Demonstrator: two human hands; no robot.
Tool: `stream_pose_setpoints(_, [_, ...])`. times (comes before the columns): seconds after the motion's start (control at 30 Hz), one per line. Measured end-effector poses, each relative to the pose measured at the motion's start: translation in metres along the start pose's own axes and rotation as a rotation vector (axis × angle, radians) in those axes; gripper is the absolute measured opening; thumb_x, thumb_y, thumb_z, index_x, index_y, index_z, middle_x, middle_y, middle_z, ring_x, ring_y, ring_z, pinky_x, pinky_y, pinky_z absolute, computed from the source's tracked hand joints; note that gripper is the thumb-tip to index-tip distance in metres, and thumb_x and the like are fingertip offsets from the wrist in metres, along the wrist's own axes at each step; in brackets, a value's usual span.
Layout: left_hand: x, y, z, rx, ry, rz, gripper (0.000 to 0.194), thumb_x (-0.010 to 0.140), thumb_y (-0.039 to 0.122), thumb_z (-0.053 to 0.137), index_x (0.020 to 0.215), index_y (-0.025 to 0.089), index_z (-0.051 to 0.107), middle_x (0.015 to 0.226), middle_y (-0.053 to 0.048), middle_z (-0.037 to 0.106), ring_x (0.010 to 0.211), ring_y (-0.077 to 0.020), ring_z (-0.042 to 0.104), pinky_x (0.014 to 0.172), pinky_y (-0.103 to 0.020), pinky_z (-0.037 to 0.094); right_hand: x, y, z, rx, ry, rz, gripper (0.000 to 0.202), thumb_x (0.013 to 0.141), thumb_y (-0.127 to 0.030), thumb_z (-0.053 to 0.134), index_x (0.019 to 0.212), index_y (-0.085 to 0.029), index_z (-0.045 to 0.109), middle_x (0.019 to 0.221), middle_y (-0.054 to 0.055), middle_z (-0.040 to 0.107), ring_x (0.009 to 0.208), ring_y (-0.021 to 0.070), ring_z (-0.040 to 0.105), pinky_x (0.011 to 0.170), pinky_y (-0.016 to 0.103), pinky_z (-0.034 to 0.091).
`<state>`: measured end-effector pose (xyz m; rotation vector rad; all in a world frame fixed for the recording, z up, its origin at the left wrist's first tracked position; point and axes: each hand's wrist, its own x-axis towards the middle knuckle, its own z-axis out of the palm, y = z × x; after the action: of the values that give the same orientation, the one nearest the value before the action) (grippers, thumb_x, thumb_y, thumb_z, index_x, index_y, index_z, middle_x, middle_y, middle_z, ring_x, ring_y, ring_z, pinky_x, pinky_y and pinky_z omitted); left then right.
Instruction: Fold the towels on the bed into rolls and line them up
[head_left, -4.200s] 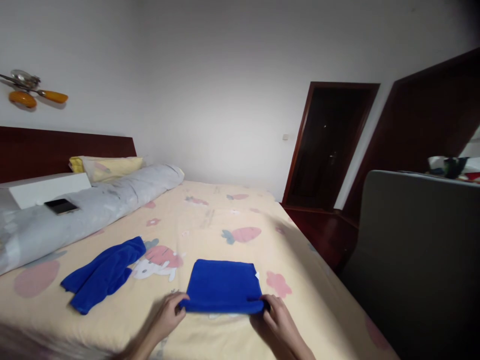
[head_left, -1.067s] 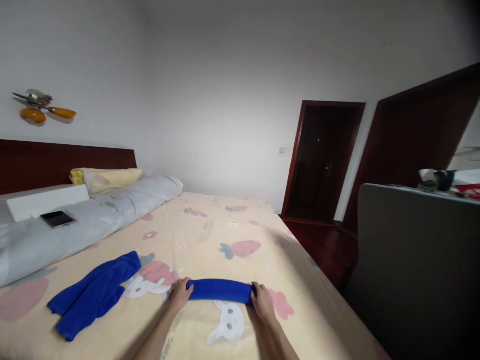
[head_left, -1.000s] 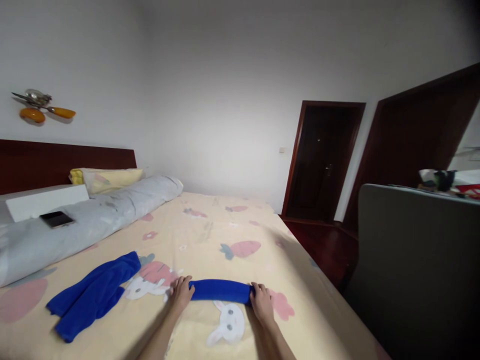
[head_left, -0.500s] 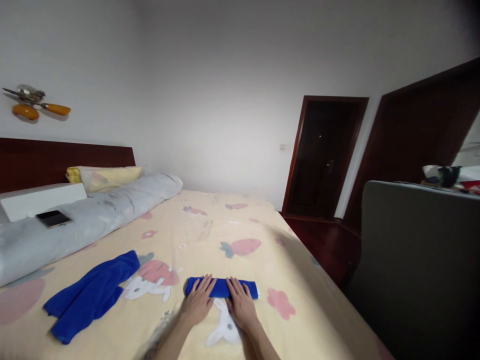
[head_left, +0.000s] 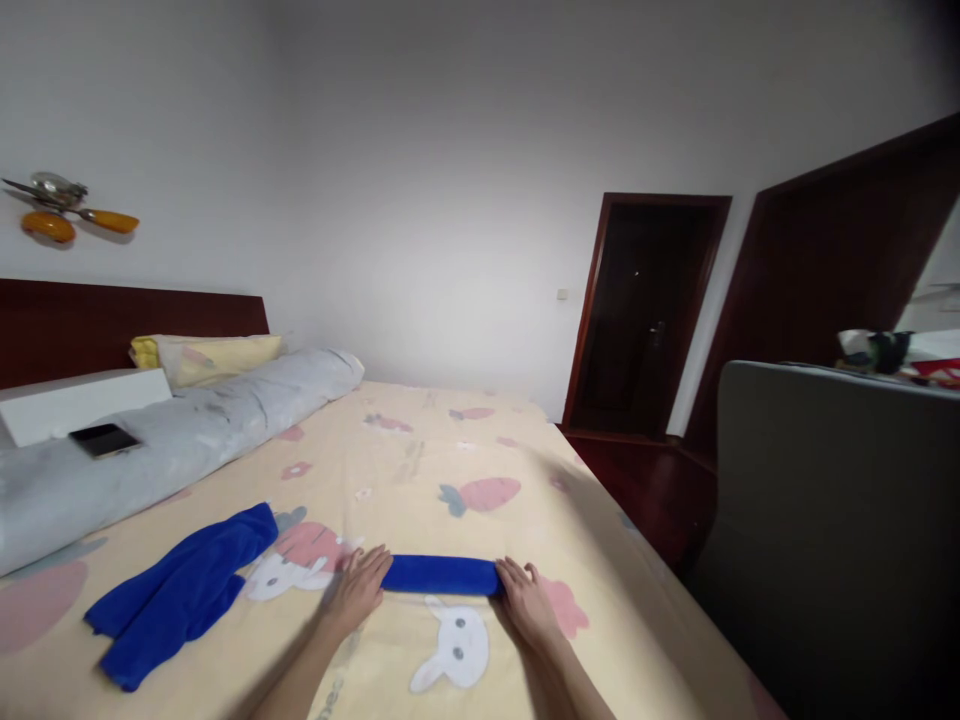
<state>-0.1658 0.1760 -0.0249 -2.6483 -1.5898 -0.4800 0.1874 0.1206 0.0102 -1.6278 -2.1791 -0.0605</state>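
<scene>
A blue towel (head_left: 444, 575), folded into a narrow flat strip, lies crosswise on the bed in front of me. My left hand (head_left: 361, 590) is at its left end, fingers bent against the edge. At the opposite end, my right hand (head_left: 527, 600) has its fingers curled over the corner, hiding that edge. The strip rests flat on the sheet between both hands. Off to the left lies a second blue towel (head_left: 184, 590), loosely crumpled and apart from my hands.
The bed has a cream sheet (head_left: 420, 460) printed with rabbits and carrots. A long grey bolster (head_left: 247, 400) carries a phone (head_left: 105, 440) and a white box (head_left: 90, 402), with a yellow pillow (head_left: 225, 357) behind. A dark chair back (head_left: 832, 520) stands right of the bed.
My hands have moved apart, from lying flat on top of the folded towel to its two ends. The towel's middle is now uncovered. The crumpled towel has stayed put.
</scene>
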Motion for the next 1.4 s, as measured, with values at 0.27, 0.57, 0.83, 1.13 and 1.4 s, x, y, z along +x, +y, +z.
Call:
stream_pose_setpoints(0.27, [-0.004, 0.051, -0.014, -0.233, 0.049, -0.104, 0.040, 0.073, 0.015, 0.056, 0.112, 0.022, 0.065, 0.117, -0.008, 0.068, 0.115, -0.0285, 0.056, 0.104, -0.044, 0.037, 0.056, -0.040, -0.124, 0.109, 0.240, -0.120, 0.029, 0.084, -0.025, 0.050, 0.111, -0.017, 0.056, 0.099, 0.008, 0.067, 0.087, 0.0197, 0.061, 0.084, 0.034, 0.044])
stream_pose_setpoints(0.57, [-0.029, 0.145, 0.050, -0.768, -0.097, 0.007, 0.044, 0.068, 0.029, 0.069, 0.112, 0.023, 0.067, 0.109, -0.004, 0.072, 0.101, -0.0278, 0.063, 0.090, -0.038, 0.049, 0.030, -0.133, -0.227, 0.166, 0.003, -0.424, 0.034, 0.074, -0.014, 0.060, 0.107, -0.019, 0.064, 0.096, 0.004, 0.066, 0.086, 0.0172, 0.060, 0.076, 0.027, 0.045])
stream_pose_setpoints(0.83, [-0.055, 0.152, 0.050, -0.434, -0.006, -0.011, 0.065, 0.076, 0.033, 0.068, 0.138, 0.025, 0.049, 0.144, -0.010, 0.050, 0.134, -0.0325, 0.040, 0.109, -0.050, 0.030, 0.033, -0.078, -0.240, -0.046, 0.026, -0.337, 0.029, 0.080, -0.014, 0.054, 0.107, -0.022, 0.063, 0.101, 0.004, 0.069, 0.087, 0.0185, 0.064, 0.075, 0.027, 0.047])
stream_pose_setpoints(1.13, [-0.057, 0.152, 0.052, -0.461, 0.072, 0.012, 0.058, 0.073, 0.035, 0.075, 0.127, 0.028, 0.056, 0.140, -0.008, 0.054, 0.132, -0.0278, 0.042, 0.109, -0.045, 0.029, 0.046, 0.038, -0.302, -0.547, 0.390, -0.186, 0.031, 0.091, -0.017, 0.039, 0.114, -0.014, 0.059, 0.106, 0.012, 0.067, 0.088, 0.0208, 0.064, 0.074, 0.030, 0.046])
stream_pose_setpoints(1.4, [-0.059, 0.150, 0.055, -0.476, 0.109, 0.023, 0.047, 0.073, 0.036, 0.075, 0.119, 0.030, 0.063, 0.138, -0.006, 0.056, 0.131, -0.0271, 0.043, 0.109, -0.045, 0.030, -0.095, 0.162, -0.184, -0.642, 0.411, -0.272, 0.041, 0.085, -0.015, 0.035, 0.107, -0.018, 0.068, 0.109, 0.014, 0.070, 0.100, 0.0246, 0.065, 0.085, 0.037, 0.052])
